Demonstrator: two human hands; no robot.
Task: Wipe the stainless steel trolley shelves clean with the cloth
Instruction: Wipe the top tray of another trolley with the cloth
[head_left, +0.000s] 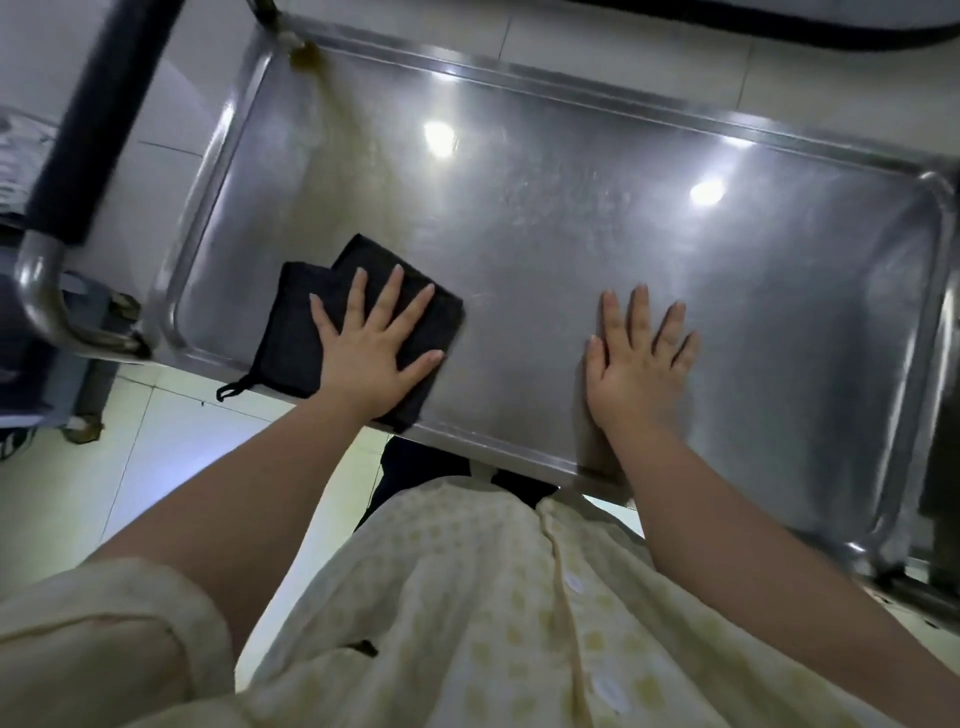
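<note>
The left hand (371, 353) is pressing with straight, spread fingers on the folded black cloth (298, 322), which is lying at the near left corner of the trolley shelf (571, 182), while the right hand (636, 364) is resting flat, fingers also straight, on the shelf's bare steel by its near rim.

Glare spots on shelf (571, 249), blurred edges

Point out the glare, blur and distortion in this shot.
Head view: two bright lamp reflections glare on the steel shelf; the dark trolley handle at far left is smeared; wide-angle bending curves the shelf's rim; the left hand on the black cloth and the right hand look fairly sharp.
</note>
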